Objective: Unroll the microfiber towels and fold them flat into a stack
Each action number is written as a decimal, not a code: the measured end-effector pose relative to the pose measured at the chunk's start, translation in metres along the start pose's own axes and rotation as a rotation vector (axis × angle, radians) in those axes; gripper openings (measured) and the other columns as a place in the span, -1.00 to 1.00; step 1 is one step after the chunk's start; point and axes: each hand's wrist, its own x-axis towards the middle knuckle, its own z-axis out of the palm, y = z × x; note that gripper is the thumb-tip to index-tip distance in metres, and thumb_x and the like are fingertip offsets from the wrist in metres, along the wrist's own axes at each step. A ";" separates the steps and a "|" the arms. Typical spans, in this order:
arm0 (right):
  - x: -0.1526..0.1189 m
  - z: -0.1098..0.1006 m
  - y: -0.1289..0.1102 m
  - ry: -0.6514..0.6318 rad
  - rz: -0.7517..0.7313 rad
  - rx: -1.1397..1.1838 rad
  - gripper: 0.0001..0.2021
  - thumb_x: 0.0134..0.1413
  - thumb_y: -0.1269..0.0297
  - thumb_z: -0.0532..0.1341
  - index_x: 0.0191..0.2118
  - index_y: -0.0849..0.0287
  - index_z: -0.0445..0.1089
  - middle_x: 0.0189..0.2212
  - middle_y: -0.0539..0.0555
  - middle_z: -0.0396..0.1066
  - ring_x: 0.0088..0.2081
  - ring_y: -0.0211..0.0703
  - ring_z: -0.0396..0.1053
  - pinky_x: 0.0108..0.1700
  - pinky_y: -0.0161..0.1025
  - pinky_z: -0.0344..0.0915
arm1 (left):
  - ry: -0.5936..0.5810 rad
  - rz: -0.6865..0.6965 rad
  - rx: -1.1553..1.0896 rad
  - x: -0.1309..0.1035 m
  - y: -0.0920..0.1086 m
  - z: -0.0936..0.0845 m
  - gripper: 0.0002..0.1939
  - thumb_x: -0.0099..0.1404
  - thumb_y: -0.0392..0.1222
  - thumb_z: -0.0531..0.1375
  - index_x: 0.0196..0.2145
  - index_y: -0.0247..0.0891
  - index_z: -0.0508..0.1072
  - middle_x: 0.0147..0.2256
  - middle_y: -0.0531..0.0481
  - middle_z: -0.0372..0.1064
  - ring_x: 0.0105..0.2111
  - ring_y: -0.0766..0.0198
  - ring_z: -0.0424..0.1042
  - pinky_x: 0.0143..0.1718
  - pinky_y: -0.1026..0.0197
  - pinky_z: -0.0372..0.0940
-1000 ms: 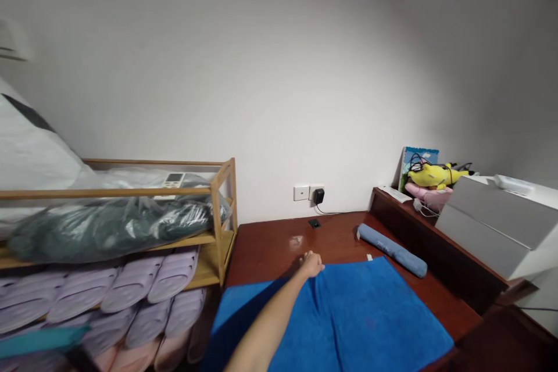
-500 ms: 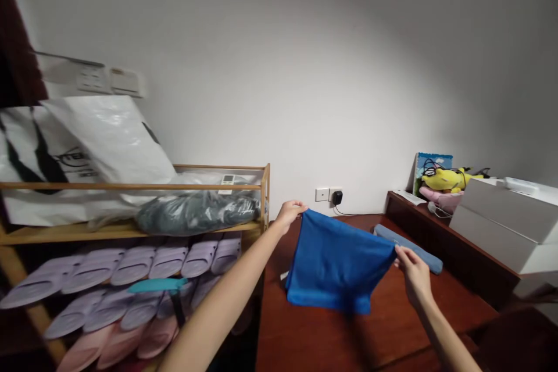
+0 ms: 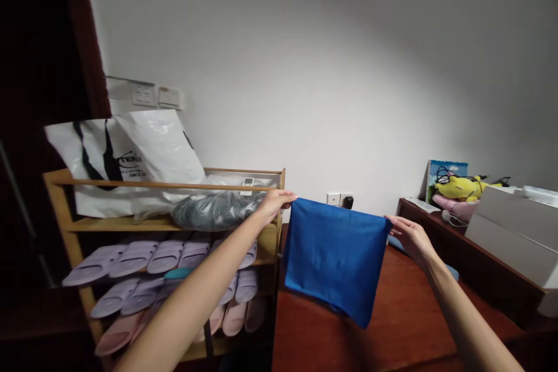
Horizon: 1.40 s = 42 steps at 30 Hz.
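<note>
A plain blue cloth [image 3: 333,258] hangs stretched between my two hands, above a reddish-brown wooden table [image 3: 414,308]. Pinching its upper left corner is my left hand [image 3: 276,203], with the arm reaching across in front of the shoe rack. My right hand [image 3: 410,235] grips the upper right corner between thumb and fingers. The cloth's lower edge dangles free and dips lowest at the right. Behind my right hand and wrist, a light-blue roll-shaped thing [image 3: 397,245] lies on the table, mostly covered from view.
On the left stands a wooden shoe rack [image 3: 58,203] with rows of lilac and pink slippers [image 3: 131,258]. White bags [image 3: 157,145] and a plastic-wrapped dark bundle [image 3: 209,212] fill its top. At right, a raised ledge [image 3: 440,226] bears white boxes [image 3: 510,232] and a yellow plush toy [image 3: 460,187].
Both hands have raised the cloth's upper corners, the right more, so its top edge is more level and the cloth hangs flatter. My view has swung left, showing more of the rack.
</note>
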 end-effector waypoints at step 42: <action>-0.094 -0.021 -0.069 0.162 -0.268 -1.108 -0.64 -0.13 -0.14 0.22 -0.36 0.04 0.43 -0.44 0.00 0.48 -0.43 -0.18 0.39 -0.43 -0.32 0.30 | -0.361 0.490 1.070 -0.108 0.064 -0.039 -0.68 0.35 0.04 -0.07 -0.29 -0.15 0.38 -0.38 0.10 0.37 -0.38 0.30 0.33 -0.32 0.29 0.17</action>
